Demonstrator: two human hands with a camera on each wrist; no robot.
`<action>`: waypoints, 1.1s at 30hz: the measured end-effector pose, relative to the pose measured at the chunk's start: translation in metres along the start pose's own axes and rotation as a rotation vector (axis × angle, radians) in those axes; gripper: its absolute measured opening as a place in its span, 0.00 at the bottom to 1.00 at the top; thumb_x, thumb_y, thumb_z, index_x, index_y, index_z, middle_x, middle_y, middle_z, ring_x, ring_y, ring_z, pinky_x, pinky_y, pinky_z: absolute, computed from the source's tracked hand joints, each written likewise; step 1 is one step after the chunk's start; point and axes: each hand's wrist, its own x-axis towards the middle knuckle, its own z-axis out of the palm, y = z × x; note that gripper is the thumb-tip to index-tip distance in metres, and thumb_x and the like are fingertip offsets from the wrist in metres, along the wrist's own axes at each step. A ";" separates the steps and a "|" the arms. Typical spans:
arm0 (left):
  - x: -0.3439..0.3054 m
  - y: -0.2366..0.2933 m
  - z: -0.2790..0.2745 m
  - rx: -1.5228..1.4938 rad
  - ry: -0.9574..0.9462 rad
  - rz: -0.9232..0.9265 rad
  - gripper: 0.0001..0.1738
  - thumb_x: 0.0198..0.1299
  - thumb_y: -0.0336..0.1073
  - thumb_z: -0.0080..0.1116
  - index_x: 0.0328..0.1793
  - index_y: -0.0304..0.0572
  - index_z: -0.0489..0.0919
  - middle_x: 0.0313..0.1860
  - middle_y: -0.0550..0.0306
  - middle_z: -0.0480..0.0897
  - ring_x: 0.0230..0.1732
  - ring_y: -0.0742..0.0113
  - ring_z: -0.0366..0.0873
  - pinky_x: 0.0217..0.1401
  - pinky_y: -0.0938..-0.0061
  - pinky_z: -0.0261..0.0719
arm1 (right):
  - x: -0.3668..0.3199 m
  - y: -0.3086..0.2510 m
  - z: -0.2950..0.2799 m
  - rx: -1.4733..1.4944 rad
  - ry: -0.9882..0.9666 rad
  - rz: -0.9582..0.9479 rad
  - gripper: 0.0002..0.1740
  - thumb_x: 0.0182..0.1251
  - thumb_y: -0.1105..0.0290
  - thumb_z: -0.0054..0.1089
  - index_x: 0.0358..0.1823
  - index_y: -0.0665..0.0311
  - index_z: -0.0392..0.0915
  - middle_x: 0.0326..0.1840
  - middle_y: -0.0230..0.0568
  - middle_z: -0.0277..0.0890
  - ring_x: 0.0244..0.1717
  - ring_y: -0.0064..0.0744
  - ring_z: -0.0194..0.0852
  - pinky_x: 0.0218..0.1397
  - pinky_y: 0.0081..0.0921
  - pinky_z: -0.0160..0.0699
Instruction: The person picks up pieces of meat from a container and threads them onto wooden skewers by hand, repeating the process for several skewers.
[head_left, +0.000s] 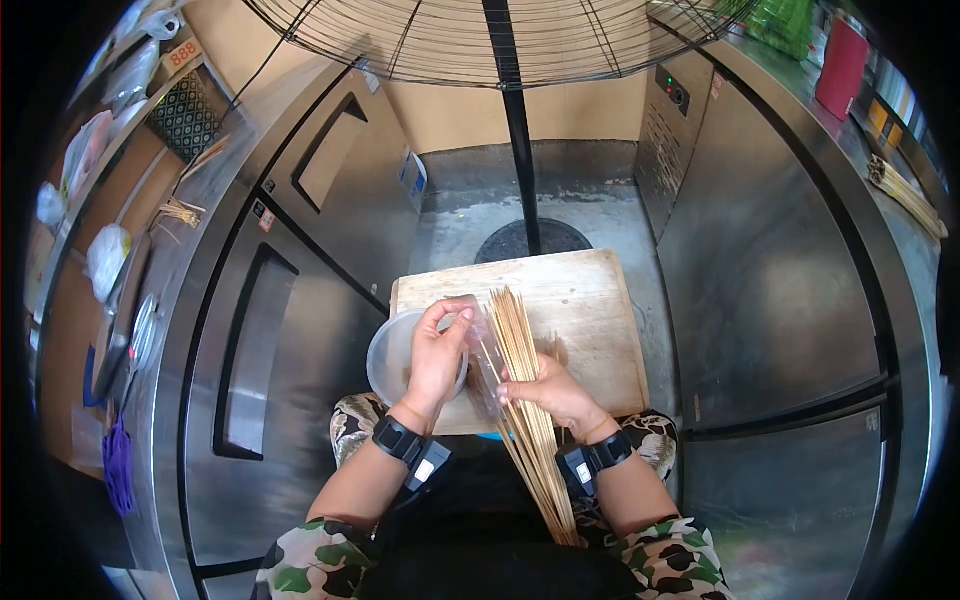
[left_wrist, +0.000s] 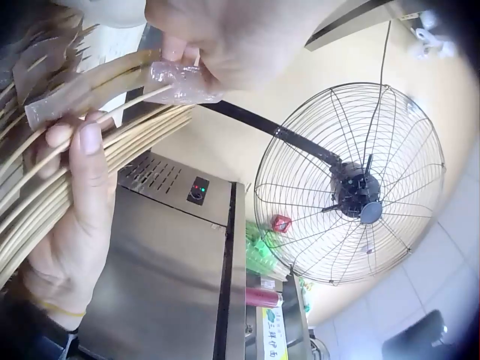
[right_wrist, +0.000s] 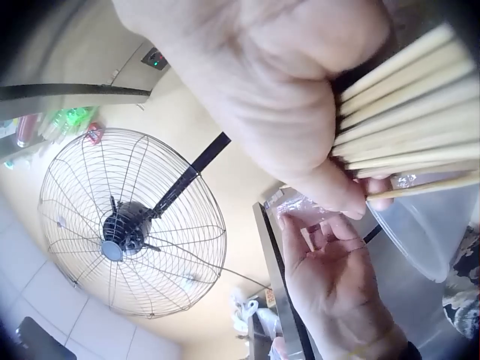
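Above a pale rectangular wooden surface (head_left: 590, 300), a person's left hand (head_left: 433, 362) pinches a glossy translucent strip (left_wrist: 181, 84), fingers closed on it beside a round clear plastic tub (head_left: 387, 358), while the right hand's (head_left: 562, 394) grip curls closed around thin wooden skewers (head_left: 514, 325) (a thick bundle).

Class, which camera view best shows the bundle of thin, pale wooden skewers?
The head view: the skewer bundle shows along most of its length, tips included. The left wrist view shows a stretch cut off at the left edge; the right wrist view, a close-up section cut off at the right edge.
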 end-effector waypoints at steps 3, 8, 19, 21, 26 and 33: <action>0.006 -0.001 -0.002 -0.022 -0.011 -0.049 0.07 0.64 0.28 0.52 0.47 0.39 0.72 0.38 0.53 0.81 0.36 0.70 0.80 0.39 0.77 0.81 | 0.000 0.001 -0.002 0.022 -0.019 -0.013 0.12 0.56 0.78 0.64 0.40 0.64 0.72 0.31 0.31 0.74 0.32 0.20 0.76 0.35 0.17 0.76; 0.002 0.005 0.001 -0.061 0.027 -0.126 0.10 0.64 0.30 0.53 0.50 0.39 0.73 0.39 0.54 0.82 0.39 0.68 0.80 0.41 0.77 0.81 | 0.001 0.004 -0.004 0.003 -0.009 -0.023 0.12 0.56 0.78 0.64 0.40 0.64 0.72 0.32 0.31 0.74 0.32 0.20 0.76 0.36 0.17 0.76; -0.012 -0.001 -0.009 -0.105 -0.112 -0.325 0.11 0.64 0.31 0.54 0.51 0.39 0.75 0.46 0.55 0.79 0.47 0.67 0.79 0.48 0.75 0.79 | -0.002 0.000 -0.001 0.026 0.001 -0.051 0.09 0.57 0.77 0.63 0.39 0.66 0.74 0.31 0.32 0.75 0.31 0.20 0.75 0.35 0.17 0.75; -0.004 0.000 -0.009 -0.240 -0.060 -0.267 0.11 0.64 0.30 0.53 0.52 0.39 0.74 0.48 0.53 0.79 0.48 0.66 0.78 0.50 0.74 0.79 | -0.002 0.000 0.000 0.010 -0.001 -0.035 0.09 0.57 0.77 0.64 0.39 0.66 0.74 0.31 0.32 0.75 0.31 0.19 0.75 0.35 0.17 0.75; 0.009 0.003 -0.006 -0.258 0.045 -0.198 0.11 0.65 0.28 0.50 0.52 0.39 0.73 0.51 0.49 0.78 0.50 0.63 0.78 0.52 0.72 0.79 | 0.000 0.002 -0.004 -0.026 -0.027 -0.039 0.11 0.57 0.77 0.64 0.40 0.64 0.72 0.31 0.31 0.74 0.32 0.20 0.76 0.35 0.17 0.76; -0.001 0.010 -0.002 -0.176 -0.027 -0.180 0.10 0.64 0.26 0.49 0.50 0.37 0.76 0.47 0.53 0.81 0.48 0.67 0.79 0.53 0.75 0.77 | -0.001 0.000 -0.002 0.010 -0.003 -0.042 0.11 0.57 0.78 0.64 0.39 0.64 0.72 0.31 0.32 0.74 0.32 0.21 0.77 0.35 0.17 0.76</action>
